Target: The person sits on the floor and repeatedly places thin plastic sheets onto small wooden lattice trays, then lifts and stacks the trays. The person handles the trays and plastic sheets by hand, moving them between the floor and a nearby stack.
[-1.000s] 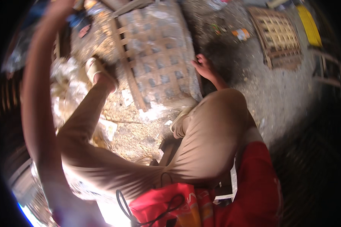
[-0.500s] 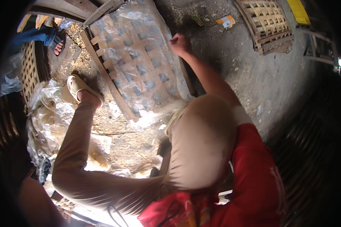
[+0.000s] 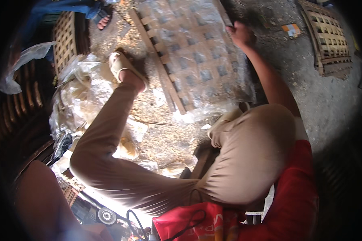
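Note:
My right hand (image 3: 242, 35) is closed on the right edge of a woven wooden panel (image 3: 205, 52), near its upper part. Crinkled translucent plastic lies over the panel's slatted weave, and a wooden strip (image 3: 158, 60) runs down its left side. My left arm is at the lower left edge; its hand is out of view. Between my spread legs the panel lies on the ground beyond my right sandal.
A co-worker's sandalled foot (image 3: 103, 21) is at the upper left, beside another woven panel (image 3: 64, 40). Crumpled plastic sheets (image 3: 80, 92) lie left of my leg. A third panel (image 3: 323, 38) lies at the upper right, near an orange packet (image 3: 291, 29). A wheel (image 3: 106, 215) shows below.
My left arm, raised along the left side earlier, has dropped to the lower left. My right hand has moved up the panel's edge, and the head's view has shifted.

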`<act>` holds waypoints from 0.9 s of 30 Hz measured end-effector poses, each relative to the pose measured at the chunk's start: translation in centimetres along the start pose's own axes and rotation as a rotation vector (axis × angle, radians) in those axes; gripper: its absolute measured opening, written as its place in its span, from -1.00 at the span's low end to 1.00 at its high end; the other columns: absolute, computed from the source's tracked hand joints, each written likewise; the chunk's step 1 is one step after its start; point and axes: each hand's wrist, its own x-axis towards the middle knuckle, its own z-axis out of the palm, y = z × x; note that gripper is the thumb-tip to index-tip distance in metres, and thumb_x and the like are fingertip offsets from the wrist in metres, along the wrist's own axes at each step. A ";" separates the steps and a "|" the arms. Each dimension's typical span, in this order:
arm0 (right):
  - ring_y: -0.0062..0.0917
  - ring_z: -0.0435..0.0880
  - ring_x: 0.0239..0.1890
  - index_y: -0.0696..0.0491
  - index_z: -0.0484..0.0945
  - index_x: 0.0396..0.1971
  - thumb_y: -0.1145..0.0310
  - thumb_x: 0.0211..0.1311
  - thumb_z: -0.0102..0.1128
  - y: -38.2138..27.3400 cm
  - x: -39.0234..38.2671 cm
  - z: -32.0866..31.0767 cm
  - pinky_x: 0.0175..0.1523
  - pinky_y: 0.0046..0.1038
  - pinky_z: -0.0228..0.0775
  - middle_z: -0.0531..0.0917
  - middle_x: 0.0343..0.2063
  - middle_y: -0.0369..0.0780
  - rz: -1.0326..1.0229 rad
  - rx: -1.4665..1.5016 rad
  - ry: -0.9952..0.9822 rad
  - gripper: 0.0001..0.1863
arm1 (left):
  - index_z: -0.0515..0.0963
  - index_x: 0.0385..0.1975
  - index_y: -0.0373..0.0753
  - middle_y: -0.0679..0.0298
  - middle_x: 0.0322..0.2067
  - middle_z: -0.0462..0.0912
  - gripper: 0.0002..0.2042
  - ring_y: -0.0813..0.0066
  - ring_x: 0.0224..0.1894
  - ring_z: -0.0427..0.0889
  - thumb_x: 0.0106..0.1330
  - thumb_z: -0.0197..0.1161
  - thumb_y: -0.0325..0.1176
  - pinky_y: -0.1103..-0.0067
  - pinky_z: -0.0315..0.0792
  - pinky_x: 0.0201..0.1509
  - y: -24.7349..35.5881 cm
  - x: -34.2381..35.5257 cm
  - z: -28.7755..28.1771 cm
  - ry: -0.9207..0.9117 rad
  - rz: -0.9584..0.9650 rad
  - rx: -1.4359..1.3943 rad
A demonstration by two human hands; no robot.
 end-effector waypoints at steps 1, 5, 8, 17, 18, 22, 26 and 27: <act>-0.05 0.64 0.00 0.01 0.57 -0.14 -0.10 0.31 0.16 -0.9 -0.5 -0.5 0.06 -0.04 0.47 0.68 -0.18 -0.04 0.050 0.003 -0.038 -0.55 | 0.37 0.30 -0.22 0.13 0.24 0.45 -0.50 0.24 0.29 0.35 0.51 -0.03 -0.03 0.28 0.22 0.35 0.3 0.0 -0.1 -0.001 0.001 -0.006; -0.04 0.59 0.11 0.03 0.51 0.00 -0.10 0.38 0.08 -0.7 -0.9 -0.3 0.12 -0.02 0.44 0.63 -0.01 0.01 0.138 0.064 -0.131 -0.51 | 0.36 0.32 -0.20 0.14 0.27 0.43 -0.49 0.23 0.33 0.32 0.52 -0.05 -0.01 0.28 0.19 0.38 0.8 -0.2 -0.2 0.020 -0.009 -0.012; 0.03 0.59 0.08 0.03 0.48 0.04 -0.08 0.40 0.06 1.8 -1.0 1.3 0.11 -0.04 0.44 0.64 -0.03 0.01 0.087 0.114 0.046 -0.51 | 0.34 0.33 -0.20 0.14 0.29 0.41 -0.47 0.23 0.35 0.29 0.52 -0.07 0.00 0.27 0.16 0.40 0.8 0.2 -0.1 0.034 -0.006 -0.012; -0.11 0.21 0.44 -0.01 0.29 0.39 0.04 0.19 0.30 -1.5 -13.4 0.7 0.41 0.21 -0.04 0.29 0.40 -0.09 -0.562 -0.102 0.115 -0.22 | 0.31 0.38 -0.17 0.14 0.35 0.35 -0.44 0.21 0.43 0.21 0.54 -0.13 0.05 0.26 0.08 0.47 0.6 1.1 -2.6 0.098 0.004 0.073; -0.10 0.21 0.45 -0.02 0.28 0.39 0.03 0.19 0.30 -2.0 -14.9 1.1 0.43 0.25 -0.13 0.29 0.41 -0.09 -0.573 -0.053 0.054 -0.21 | 0.30 0.38 -0.17 0.14 0.36 0.34 -0.44 0.21 0.43 0.20 0.54 -0.13 0.05 0.26 0.07 0.48 1.0 1.3 -3.3 0.118 0.023 0.094; -0.06 -0.11 0.56 -0.13 0.10 0.49 -0.15 0.39 0.02 -4.2 -17.8 3.9 0.48 0.31 -0.34 0.01 0.51 -0.06 -0.617 -0.113 -0.234 -0.23 | 0.29 0.40 -0.16 0.15 0.39 0.32 -0.42 0.20 0.47 0.17 0.55 -0.16 0.07 0.26 0.04 0.51 5.3 -1.3 -11.5 0.251 0.075 0.318; -0.07 -0.15 0.56 -0.20 0.08 0.50 -0.17 0.41 -0.02 -5.3 -16.2 4.3 0.52 0.26 -0.40 -0.05 0.55 -0.23 -0.729 -0.081 -0.270 -0.24 | 0.27 0.42 -0.15 0.15 0.41 0.29 -0.41 0.19 0.50 0.14 0.55 -0.18 0.09 0.25 0.00 0.54 7.8 -5.1 -16.9 0.225 -0.023 0.551; -0.07 -0.13 0.56 -0.20 0.09 0.50 -0.16 0.41 -0.01 -4.3 -15.9 3.0 0.52 0.25 -0.39 -0.03 0.54 -0.21 -0.708 -0.079 -0.223 -0.25 | 0.27 0.43 -0.15 0.15 0.42 0.28 -0.40 0.19 0.51 0.13 0.55 -0.19 0.10 0.25 -0.01 0.55 7.4 -4.8 -16.4 0.167 -0.042 0.546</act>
